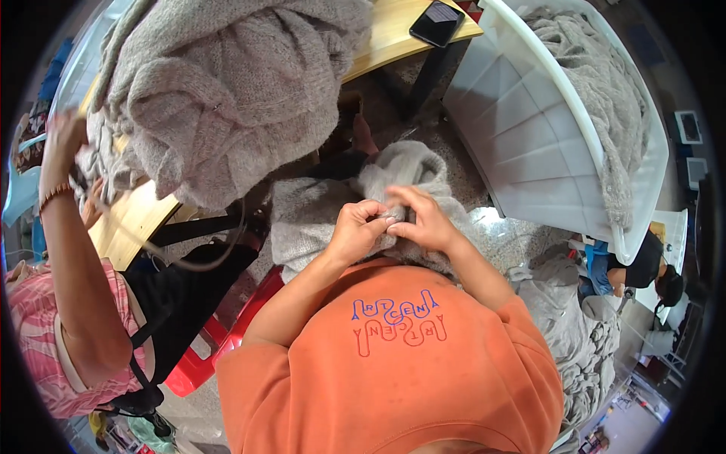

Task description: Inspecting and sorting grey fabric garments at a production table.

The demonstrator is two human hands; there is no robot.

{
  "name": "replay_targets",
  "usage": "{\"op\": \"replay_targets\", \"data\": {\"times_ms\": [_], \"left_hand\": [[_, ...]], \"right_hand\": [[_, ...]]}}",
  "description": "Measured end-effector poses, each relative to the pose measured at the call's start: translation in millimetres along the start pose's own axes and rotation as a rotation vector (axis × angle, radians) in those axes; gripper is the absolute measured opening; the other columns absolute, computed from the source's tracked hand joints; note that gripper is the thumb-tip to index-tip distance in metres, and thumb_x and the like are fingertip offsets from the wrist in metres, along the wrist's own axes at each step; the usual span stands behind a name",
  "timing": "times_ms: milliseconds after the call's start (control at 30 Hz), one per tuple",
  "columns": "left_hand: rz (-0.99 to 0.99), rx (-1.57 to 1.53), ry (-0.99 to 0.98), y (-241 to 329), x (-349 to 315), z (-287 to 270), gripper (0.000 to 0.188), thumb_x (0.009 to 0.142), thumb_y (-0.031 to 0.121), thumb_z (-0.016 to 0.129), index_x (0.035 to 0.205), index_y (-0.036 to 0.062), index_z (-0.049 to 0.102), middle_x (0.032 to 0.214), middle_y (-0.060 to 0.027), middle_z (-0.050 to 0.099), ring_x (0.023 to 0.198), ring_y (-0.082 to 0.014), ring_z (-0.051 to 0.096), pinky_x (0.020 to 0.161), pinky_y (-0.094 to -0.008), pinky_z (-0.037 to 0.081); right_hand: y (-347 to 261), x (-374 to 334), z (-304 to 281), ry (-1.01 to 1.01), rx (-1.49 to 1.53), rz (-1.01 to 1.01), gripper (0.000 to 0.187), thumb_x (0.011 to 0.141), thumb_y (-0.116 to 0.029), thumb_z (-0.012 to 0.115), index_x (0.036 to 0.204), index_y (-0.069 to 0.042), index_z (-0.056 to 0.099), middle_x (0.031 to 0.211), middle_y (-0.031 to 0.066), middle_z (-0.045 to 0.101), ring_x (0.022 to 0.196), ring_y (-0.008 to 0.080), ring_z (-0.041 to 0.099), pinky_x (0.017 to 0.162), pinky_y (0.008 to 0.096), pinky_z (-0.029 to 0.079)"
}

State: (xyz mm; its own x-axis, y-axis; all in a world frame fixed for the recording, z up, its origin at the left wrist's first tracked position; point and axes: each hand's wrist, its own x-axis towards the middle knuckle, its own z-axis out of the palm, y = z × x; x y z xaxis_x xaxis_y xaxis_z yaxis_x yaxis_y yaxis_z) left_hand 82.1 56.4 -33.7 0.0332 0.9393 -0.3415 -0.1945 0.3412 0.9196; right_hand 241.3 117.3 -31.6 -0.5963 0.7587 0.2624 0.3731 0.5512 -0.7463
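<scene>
A fuzzy grey knit garment (299,219) lies bunched across my lap. My left hand (359,228) pinches an edge of it between thumb and fingers. Close beside it, thumbs almost meeting, my right hand (420,219) is closed on the same knit, its fingers slightly smeared by motion. Whatever small detail sits between the fingertips is hidden. One fold of the garment (408,163) rises just beyond both hands, toward the table.
A big heap of grey knitwear (234,98) covers the wooden table (382,41), where a black phone (437,24) lies. At right stands a white plastic bin (514,121) of knitwear; more grey fabric (578,340) lies below. A co-worker's raised arm (79,265) and red stool (193,371) are left.
</scene>
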Motion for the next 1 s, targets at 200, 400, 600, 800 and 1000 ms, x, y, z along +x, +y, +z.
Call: {"op": "replay_targets", "data": {"times_ms": [200, 400, 600, 800, 1000], "left_hand": [[0.35, 0.58, 0.218, 5, -5, -6, 0.007, 0.069, 0.002, 0.064, 0.069, -0.0021, 0.058, 0.062, -0.0067, 0.051, 0.055, -0.0134, 0.05, 0.049, -0.026, 0.039], [0.546, 0.578, 0.266, -1, -5, 3, 0.007, 0.069, -0.002, 0.062, 0.068, -0.0014, 0.056, 0.062, -0.007, 0.052, 0.054, -0.0158, 0.05, 0.049, -0.0256, 0.039], [0.156, 0.205, 0.167, -10, 0, -3, 0.004, 0.076, 0.002, 0.06, 0.075, -0.0007, 0.058, 0.058, 0.0009, 0.052, 0.051, -0.0032, 0.042, 0.042, -0.0213, 0.034], [-0.016, 0.215, 0.086, -6, 0, -9, 0.01, 0.079, 0.009, 0.059, 0.075, 0.0006, 0.057, 0.062, 0.001, 0.054, 0.053, -0.0041, 0.046, 0.047, -0.0209, 0.039], [-0.22, -0.519, -0.073, 4, -7, -25, 0.01, 0.077, 0.011, 0.06, 0.078, 0.0013, 0.058, 0.071, -0.0029, 0.06, 0.059, -0.0085, 0.055, 0.055, -0.0228, 0.045]], "right_hand": [[-1, -4, 26, -0.187, 0.964, 0.557, 0.004, 0.076, -0.003, 0.057, 0.074, 0.0, 0.059, 0.061, -0.0041, 0.053, 0.053, 0.0017, 0.043, 0.044, 0.0197, 0.035], [-1, -9, 36, -0.148, 0.824, 0.48, 0.009, 0.073, 0.0, 0.051, 0.066, 0.001, 0.057, 0.058, -0.0031, 0.052, 0.054, 0.0028, 0.045, 0.044, 0.0213, 0.036], [0, -7, 30, -0.111, 0.74, 0.505, 0.013, 0.068, -0.004, 0.05, 0.058, 0.002, 0.043, 0.049, 0.0066, 0.039, 0.051, 0.0046, 0.035, 0.042, 0.0276, 0.032], [5, -8, 28, -0.327, 0.432, 0.522, 0.01, 0.068, -0.009, 0.057, 0.068, 0.001, 0.053, 0.059, 0.0084, 0.05, 0.056, 0.0102, 0.045, 0.052, 0.0278, 0.04], [44, -2, -19, -0.199, 0.306, 0.334, 0.033, 0.066, -0.012, 0.062, 0.096, -0.001, 0.054, 0.097, 0.0098, 0.057, 0.097, 0.0214, 0.051, 0.084, 0.031, 0.039]]}}
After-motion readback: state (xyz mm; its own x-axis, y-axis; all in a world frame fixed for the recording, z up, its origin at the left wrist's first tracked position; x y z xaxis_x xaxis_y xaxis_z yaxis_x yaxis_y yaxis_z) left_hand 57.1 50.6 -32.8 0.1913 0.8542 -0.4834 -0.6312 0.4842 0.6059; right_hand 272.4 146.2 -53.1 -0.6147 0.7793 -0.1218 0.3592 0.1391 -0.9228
